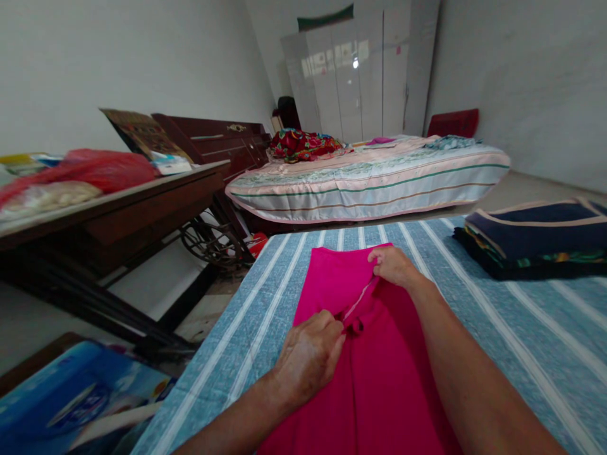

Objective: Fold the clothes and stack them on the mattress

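Observation:
A bright pink garment [389, 354] lies spread on a blue, white-striped cloth [256, 303]. It looks like trousers or a similar piece, though its near end runs out of view. My left hand [315, 351] is closed on a fold near its middle. Farther up and to the right, my right hand [391, 262] pinches the same fabric close to the far edge. Between the two hands runs a raised, puckered fold with a pale seam line. The fingertips of my left hand are partly hidden in the cloth.
Dark folded clothes [535, 234] are stacked at the right. Beyond stands a bed [379, 180] with a red floral bundle [303, 145]. At left are a wooden table [142, 196] carrying a red plastic bag [109, 169] and, below, a blue package [85, 392].

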{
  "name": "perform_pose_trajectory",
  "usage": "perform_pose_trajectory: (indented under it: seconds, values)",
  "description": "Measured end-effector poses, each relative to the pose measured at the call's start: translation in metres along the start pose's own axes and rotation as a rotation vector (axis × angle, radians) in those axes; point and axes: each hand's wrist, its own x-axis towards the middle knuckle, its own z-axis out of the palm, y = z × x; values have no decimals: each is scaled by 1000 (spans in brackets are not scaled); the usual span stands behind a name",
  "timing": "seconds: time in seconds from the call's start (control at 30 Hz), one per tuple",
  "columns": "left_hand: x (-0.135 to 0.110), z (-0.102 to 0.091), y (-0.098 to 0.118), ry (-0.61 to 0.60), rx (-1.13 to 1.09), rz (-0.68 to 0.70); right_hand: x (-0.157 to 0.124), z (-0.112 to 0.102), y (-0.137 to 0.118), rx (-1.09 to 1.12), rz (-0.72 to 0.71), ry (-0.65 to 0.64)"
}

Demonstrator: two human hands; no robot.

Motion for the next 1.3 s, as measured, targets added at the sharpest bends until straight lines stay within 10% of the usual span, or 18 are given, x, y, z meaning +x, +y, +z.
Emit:
perform_pose_trajectory:
  seconds: [0.4, 0.8, 1.3]
  values:
    - [1, 3, -3, 244, -197, -117, -4, 0, 1, 131, 94, -202]
    - [51, -20, -7, -81, 87, -412, -4, 0, 0, 145, 145, -199]
    - [40, -17, -9, -257, 201, -268, -7, -1, -4, 187, 142, -252]
